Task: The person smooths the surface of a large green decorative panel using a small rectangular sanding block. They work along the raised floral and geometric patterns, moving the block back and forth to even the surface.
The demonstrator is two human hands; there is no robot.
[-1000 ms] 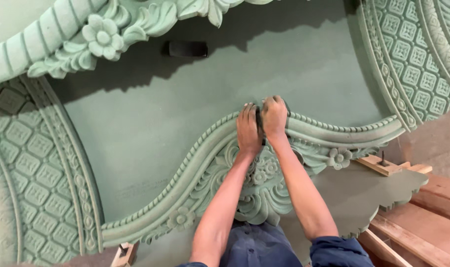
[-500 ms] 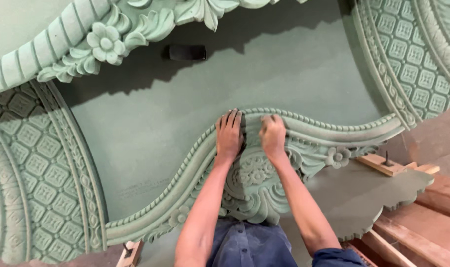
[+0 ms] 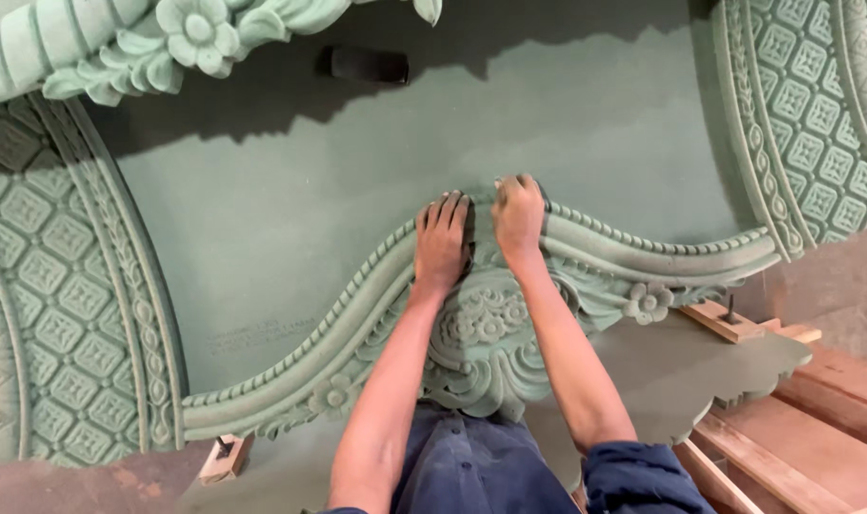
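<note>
Both hands sit mid-frame on the crest of the carved green arch moulding. Left hand lies flat, fingers together, bracing. Right hand is curled, knuckles up, probably pressing something I can't make out. A dark block lies at upper centre.

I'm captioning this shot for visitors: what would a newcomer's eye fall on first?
First, the two bare arms reaching up the middle, left hand flat and right hand curled on the crest of a green carved arch with beaded edge and floral centre. Then the lattice-patterned panels at both sides, and a carved flower at top left.
</note>
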